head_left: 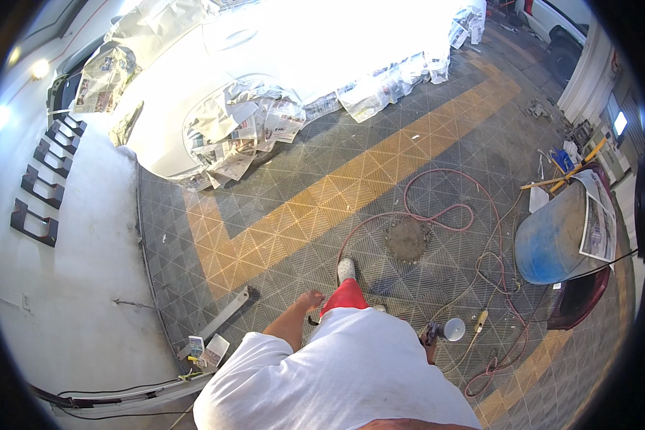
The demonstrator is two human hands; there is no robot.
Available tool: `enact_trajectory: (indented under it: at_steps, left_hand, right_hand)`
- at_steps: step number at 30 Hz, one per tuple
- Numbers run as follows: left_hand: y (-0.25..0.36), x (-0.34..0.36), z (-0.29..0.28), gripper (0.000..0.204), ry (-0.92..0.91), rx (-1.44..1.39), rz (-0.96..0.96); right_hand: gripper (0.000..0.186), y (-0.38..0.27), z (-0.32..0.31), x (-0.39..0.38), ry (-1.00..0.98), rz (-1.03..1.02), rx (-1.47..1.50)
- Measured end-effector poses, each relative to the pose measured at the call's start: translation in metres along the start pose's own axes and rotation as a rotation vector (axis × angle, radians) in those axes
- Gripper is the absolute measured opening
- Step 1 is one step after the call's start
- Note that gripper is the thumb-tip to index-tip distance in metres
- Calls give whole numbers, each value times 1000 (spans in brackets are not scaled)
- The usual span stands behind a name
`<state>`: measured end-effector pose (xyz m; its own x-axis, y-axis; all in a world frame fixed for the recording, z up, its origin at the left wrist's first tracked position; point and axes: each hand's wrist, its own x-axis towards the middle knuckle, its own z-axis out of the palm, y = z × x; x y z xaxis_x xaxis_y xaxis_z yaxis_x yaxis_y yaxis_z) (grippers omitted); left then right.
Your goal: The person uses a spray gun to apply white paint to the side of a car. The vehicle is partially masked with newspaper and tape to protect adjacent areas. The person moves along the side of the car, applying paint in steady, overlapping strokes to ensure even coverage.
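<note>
My left hand (310, 300) hangs beside the red shorts, its fingers loosely apart and nothing visible in them. At my right side, my right hand (429, 334) is closed around what looks like a spray gun (452, 330) with a round pale cup. The cup hides most of its body, and my shirt covers part of that arm. Ahead stands a white car (161, 132), brightly lit. Newspaper (283, 118) and pale paper cover its wheel area and lower edge.
A red hose (444, 170) loops over the grey and yellow tiled floor (322, 197), along with a cord. To the right is a blue barrel (541, 244) with paper on top, beside a dark red panel (580, 299). Black brackets (34, 222) line the left wall.
</note>
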<state>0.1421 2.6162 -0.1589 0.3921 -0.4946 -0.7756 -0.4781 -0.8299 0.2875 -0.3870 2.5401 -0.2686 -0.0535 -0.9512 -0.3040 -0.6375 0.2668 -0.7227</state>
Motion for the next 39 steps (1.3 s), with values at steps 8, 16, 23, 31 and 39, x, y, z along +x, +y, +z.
enact_trajectory:
  at_steps: [8, 16, 23, 31, 39]
  left_hand:
    - [-12, 2, -1, 53, 9, 3, 58]
    - [-5, 4, 3, 54, -22, -51, -7]
    - [-36, 24, 18, 54, 24, 63, 88]
    - [-21, 13, 10, 57, -49, -70, 21]
    - [-24, 14, 9, 51, -8, -50, -26]
  right_hand:
    - [67, 1, 7, 0, -22, 14, -2]
    - [67, 1, 2, 6, -25, 15, -19]
    - [66, -1, 6, 4, -46, 26, -12]
    - [66, 2, 0, 5, -49, 30, -25]
    - [66, -2, 3, 4, -68, 38, -24]
